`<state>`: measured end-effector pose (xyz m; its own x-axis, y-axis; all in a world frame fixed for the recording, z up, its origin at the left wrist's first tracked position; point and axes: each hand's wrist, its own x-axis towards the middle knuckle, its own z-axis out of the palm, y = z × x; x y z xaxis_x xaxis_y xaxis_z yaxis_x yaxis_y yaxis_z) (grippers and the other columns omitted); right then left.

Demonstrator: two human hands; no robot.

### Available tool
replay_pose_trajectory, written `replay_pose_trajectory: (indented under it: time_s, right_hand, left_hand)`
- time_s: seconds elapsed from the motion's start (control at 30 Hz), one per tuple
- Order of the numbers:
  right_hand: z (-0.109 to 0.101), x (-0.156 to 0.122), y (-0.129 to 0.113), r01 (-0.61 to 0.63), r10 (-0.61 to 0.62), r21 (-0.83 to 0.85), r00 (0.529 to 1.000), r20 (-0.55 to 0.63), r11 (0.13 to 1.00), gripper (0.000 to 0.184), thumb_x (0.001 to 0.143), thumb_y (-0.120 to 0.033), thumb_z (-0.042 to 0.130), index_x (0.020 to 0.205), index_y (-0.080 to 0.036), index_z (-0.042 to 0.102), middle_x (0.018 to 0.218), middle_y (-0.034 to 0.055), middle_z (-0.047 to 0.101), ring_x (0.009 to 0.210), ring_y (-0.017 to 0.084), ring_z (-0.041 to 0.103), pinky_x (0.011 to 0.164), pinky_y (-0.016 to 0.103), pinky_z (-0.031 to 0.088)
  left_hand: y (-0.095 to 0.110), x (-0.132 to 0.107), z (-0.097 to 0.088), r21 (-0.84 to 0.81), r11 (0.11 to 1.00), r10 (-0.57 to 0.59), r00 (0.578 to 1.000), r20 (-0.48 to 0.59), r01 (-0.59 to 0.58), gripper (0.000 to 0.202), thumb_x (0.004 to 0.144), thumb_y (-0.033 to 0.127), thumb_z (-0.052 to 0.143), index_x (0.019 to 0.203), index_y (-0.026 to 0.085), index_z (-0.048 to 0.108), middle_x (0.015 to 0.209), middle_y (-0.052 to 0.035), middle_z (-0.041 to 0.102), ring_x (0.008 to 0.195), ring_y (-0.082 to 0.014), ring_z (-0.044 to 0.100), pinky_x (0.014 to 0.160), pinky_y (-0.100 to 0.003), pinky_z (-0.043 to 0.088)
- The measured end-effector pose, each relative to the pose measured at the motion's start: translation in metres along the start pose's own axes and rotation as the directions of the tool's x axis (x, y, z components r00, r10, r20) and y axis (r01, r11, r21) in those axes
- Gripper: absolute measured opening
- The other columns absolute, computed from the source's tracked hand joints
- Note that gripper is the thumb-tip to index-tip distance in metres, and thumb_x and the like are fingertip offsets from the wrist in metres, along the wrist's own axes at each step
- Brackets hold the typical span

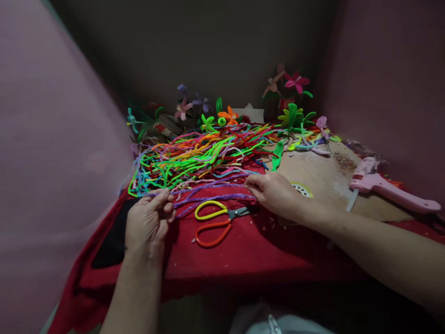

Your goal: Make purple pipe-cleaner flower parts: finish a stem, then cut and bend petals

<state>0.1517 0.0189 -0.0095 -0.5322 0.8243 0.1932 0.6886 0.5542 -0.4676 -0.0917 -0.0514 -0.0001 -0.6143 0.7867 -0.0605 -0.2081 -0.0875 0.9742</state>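
A purple pipe cleaner (pixel 208 186) stretches between my two hands just in front of the heap. Near its left end, my left hand (pixel 149 218) is closed, thumb and forefinger pinching it. At the other end my right hand (pixel 269 191) pinches it with the fingertips. More purple pipe cleaners (pixel 215 198) lie below it, partly hidden by my right hand. Scissors (pixel 222 222) with one yellow and one orange handle rest on the red cloth, blades pointing right under my right hand. Behind spreads a large heap of multicoloured pipe cleaners (pixel 194 157).
A pink glue gun (pixel 392 185) lies at the right on a brown board (pixel 323 169). A round tape roll (pixel 301 189) sits beside my right forearm. Several pipe cleaner flowers (pixel 229 115) stand along the back. A black flat item (pixel 114 236) lies left. Pink panels (pixel 52 139) flank the table.
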Motion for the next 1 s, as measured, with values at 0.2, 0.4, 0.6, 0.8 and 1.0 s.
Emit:
replay_pose_trajectory:
  time_s: [0.2,0.4,0.6,0.8,1.0]
  right_hand:
    - [0.006,0.001,0.003,0.01,0.013,-0.271,0.996,0.083,0.963,0.026,0.089,-0.029,0.042,0.093,-0.017,0.065,0.082,0.0094,0.068,0.071,0.021,0.061,0.056,0.028,0.031]
    - [0.009,-0.002,0.001,0.065,-0.054,-0.255,0.997,0.051,0.965,0.024,0.087,-0.028,0.046,0.103,-0.017,0.06,0.105,0.0086,0.062,0.085,0.021,0.06,0.062,0.028,0.037]
    - [0.015,0.0,0.003,0.114,-0.084,-0.257,0.989,0.125,0.96,0.017,0.083,-0.022,0.051,0.095,-0.016,0.062,0.1,0.0092,0.062,0.085,0.021,0.06,0.064,0.029,0.038]
    - [0.021,0.001,0.006,0.147,-0.116,-0.309,0.986,0.118,0.94,0.019,0.084,-0.015,0.044,0.091,-0.017,0.062,0.096,0.0083,0.062,0.084,0.021,0.06,0.064,0.029,0.038]
    - [0.021,0.0,0.005,0.136,-0.106,-0.277,0.987,0.122,0.951,0.02,0.085,-0.014,0.043,0.093,-0.018,0.061,0.097,0.0089,0.061,0.086,0.02,0.059,0.065,0.028,0.039]
  left_hand:
    - [-0.005,0.006,-0.011,0.356,0.933,0.028,0.998,0.059,-0.047,0.029,0.058,0.029,0.072,0.078,0.016,0.055,0.057,0.0023,0.059,0.037,-0.0084,0.045,0.032,-0.018,0.03]
    - [-0.009,0.014,-0.03,0.833,0.465,0.441,0.894,0.076,-0.3,0.041,0.07,0.032,0.064,0.108,0.023,0.053,0.073,0.0013,0.056,0.06,-0.0148,0.054,0.059,-0.027,0.044]
    - [-0.003,0.002,-0.017,0.793,0.097,0.538,0.702,0.466,-0.601,0.041,0.079,0.024,0.054,0.119,0.023,0.049,0.105,-0.0083,0.052,0.085,-0.0206,0.055,0.078,-0.035,0.046]
    - [-0.016,0.018,-0.009,0.623,-0.137,0.147,0.607,0.781,-0.77,0.024,0.078,0.018,0.054,0.101,0.021,0.062,0.109,-0.0098,0.06,0.098,-0.0263,0.049,0.088,-0.041,0.041]
    - [-0.024,0.04,-0.003,0.656,-0.288,0.05,0.673,0.738,-0.698,0.023,0.081,0.028,0.052,0.101,0.023,0.063,0.11,-0.0102,0.065,0.096,-0.0286,0.051,0.079,-0.042,0.038]
